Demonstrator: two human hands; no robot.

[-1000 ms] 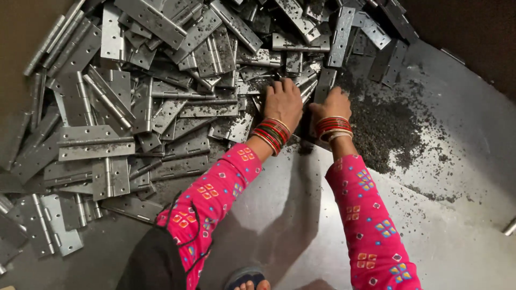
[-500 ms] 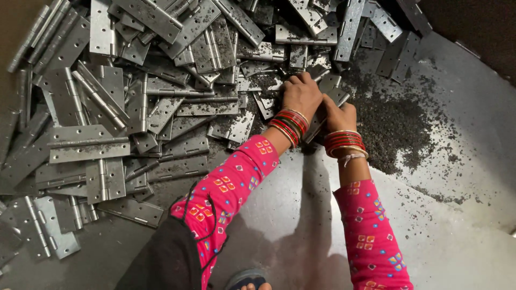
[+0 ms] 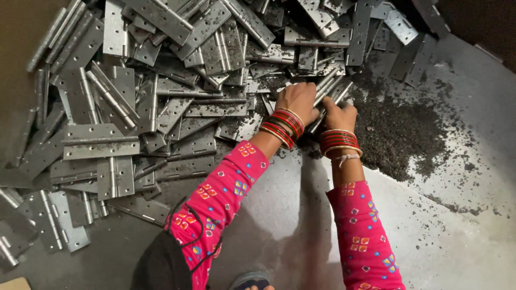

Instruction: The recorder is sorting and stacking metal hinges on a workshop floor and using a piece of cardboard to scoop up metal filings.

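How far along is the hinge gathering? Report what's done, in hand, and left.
Done: no sorted stack shows. In hand: the left hand and right hand together grip a few narrow metal hinges. Left: a big loose hinge pile and dark grit cover the metal floor.

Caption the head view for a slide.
Both hands, left hand and right hand, grip metal hinges beside a hinge pile.

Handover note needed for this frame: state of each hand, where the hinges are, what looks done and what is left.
Left hand: closed over metal hinges at the pile's near edge.
Right hand: beside it, gripping the same small bunch.
Pile of hinges: spread loose across the metal floor, left and ahead.
Dark metal grit: scattered to the right of the hands.
Done: a few hinges gathered in hand.
Left: nearly the whole pile lies unsorted.
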